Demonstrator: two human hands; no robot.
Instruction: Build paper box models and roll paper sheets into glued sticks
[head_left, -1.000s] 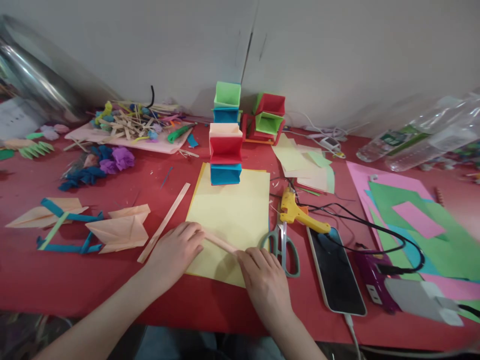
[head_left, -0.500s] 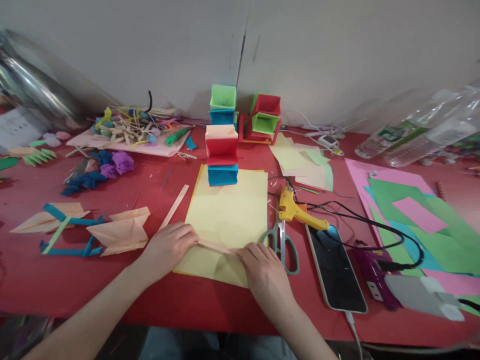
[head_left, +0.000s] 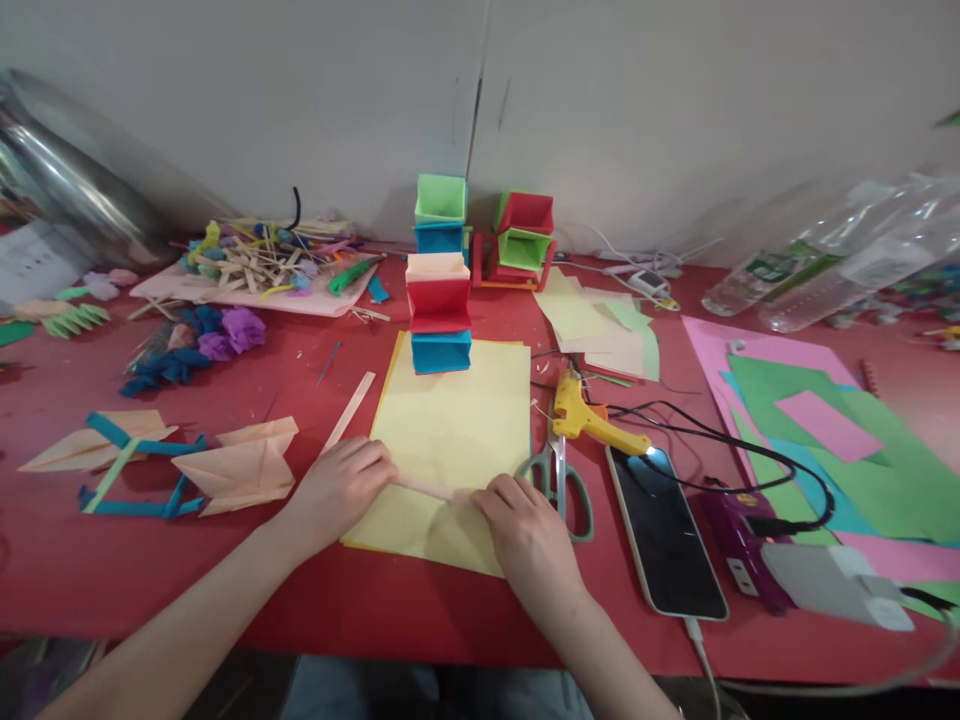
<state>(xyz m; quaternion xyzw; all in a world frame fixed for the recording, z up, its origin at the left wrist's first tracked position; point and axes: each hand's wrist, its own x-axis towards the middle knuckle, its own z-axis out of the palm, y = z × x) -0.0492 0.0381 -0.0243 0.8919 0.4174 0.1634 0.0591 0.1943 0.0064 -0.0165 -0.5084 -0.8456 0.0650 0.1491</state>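
My left hand (head_left: 349, 490) and right hand (head_left: 525, 525) sit apart, each pinching one side of the narrow peach paper strip (head_left: 424, 488), which lies between them over the pale yellow sheet (head_left: 469, 420). Beneath spreads the red tabletop (head_left: 427, 620), scissors (head_left: 561, 480) just beside my right hand, a grey wall (head_left: 337, 120) behind.

On the red desk (head_left: 420, 625) to my right, a phone (head_left: 667, 545) with a white cable (head_left: 703, 660) at its near end lies beside a purple socket block (head_left: 739, 550), and farther over I see green sheets (head_left: 900, 475), with clear bottles (head_left: 855, 275) behind them. At the back on my left, sticks (head_left: 251, 255) are heaped on a pink board (head_left: 169, 287), crumpled purple paper (head_left: 244, 330) in front, a shiny metal vessel (head_left: 82, 170) beyond.
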